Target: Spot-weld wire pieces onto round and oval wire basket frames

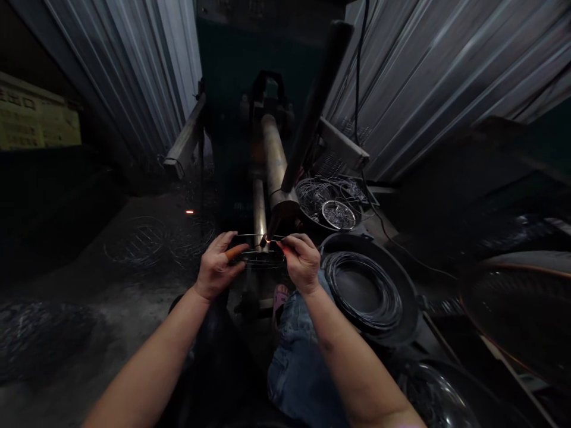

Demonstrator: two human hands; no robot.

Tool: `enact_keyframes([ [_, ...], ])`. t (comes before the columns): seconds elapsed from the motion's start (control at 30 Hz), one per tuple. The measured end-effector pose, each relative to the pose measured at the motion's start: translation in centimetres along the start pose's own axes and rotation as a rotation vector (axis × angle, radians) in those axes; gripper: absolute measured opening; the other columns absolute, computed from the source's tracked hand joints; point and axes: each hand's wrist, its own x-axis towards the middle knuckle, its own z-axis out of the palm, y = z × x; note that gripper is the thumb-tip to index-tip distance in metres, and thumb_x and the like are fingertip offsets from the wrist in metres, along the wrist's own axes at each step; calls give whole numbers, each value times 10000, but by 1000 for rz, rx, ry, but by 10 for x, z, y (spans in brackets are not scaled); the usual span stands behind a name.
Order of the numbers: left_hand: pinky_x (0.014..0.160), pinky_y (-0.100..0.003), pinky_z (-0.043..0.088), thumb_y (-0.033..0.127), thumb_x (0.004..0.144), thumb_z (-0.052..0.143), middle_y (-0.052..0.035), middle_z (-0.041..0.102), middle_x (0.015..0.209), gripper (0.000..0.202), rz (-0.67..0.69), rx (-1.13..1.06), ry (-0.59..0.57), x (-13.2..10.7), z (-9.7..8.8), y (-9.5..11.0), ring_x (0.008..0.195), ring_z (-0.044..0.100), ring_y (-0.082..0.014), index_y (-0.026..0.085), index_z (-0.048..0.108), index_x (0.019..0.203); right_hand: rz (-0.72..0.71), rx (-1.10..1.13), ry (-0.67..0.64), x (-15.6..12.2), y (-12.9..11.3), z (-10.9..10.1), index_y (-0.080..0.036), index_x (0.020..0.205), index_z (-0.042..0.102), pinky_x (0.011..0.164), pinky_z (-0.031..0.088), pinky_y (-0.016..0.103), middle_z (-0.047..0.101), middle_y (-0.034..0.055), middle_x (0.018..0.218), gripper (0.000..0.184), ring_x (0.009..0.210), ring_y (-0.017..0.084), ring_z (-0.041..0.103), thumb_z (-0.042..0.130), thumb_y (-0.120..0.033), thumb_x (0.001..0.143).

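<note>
A thin wire ring (250, 236) stretches between my two hands in front of a machine's metal arms. My left hand (216, 267) is closed on its left side, and an orange cover (237, 251) shows on one finger. On the right side, my right hand (302, 261) pinches the wire between thumb and forefinger. Between the hands, the wire meets the electrode tip (266, 239), where a small spot glows orange. The thick upper arm (275, 154) of the machine lies above the thinner lower arm (259, 208).
To the right stand a pan with a wire coil (363, 291) and a bowl of small metal pieces (339, 215) among loose wire. Wire rings (138, 241) lie on the floor at left, below a glowing orange streak (190, 211). A dark bar (317, 107) slants overhead; a yellow crate (38, 119) is far left.
</note>
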Motion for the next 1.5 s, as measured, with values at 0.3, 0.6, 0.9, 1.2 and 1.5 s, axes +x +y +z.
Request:
enact_keyframes([
  [0.3,1051,-441,404,310,720,746,-109,554,1304,572,-193,93,294,-27,-7,45,1214,516,-287,215,595,1264,264,235,-24,-3,35,-43,-217,858,721,937,462,370,670,72,1075,183,1045,222,602,755,-279,689],
  [0.6,1057,-461,397,315,674,759,-158,536,1287,692,-543,-84,220,-51,97,84,1211,520,-311,154,537,1309,575,506,-231,-2,90,-58,-216,642,744,811,495,342,705,36,834,184,828,196,636,840,-278,498],
  [0.9,1067,-420,386,389,693,753,-127,580,1276,696,-655,-268,248,-43,107,93,1201,543,-276,182,524,1317,472,454,-184,-24,66,-73,-223,628,740,704,498,293,680,20,740,111,738,173,628,813,-225,545],
  [1.2,839,-287,498,271,622,790,-39,670,895,600,-944,-896,350,-29,93,99,846,656,-158,157,602,1180,251,161,-224,-37,-19,-72,-215,713,713,640,488,258,650,14,747,70,703,151,619,671,-167,743],
  [1.5,776,-273,496,226,566,816,-15,703,790,520,-1044,-1125,404,-23,86,92,743,662,-149,162,646,1053,152,-53,-252,-12,-40,-46,-211,678,688,669,491,270,663,23,744,156,701,162,633,595,-108,748],
])
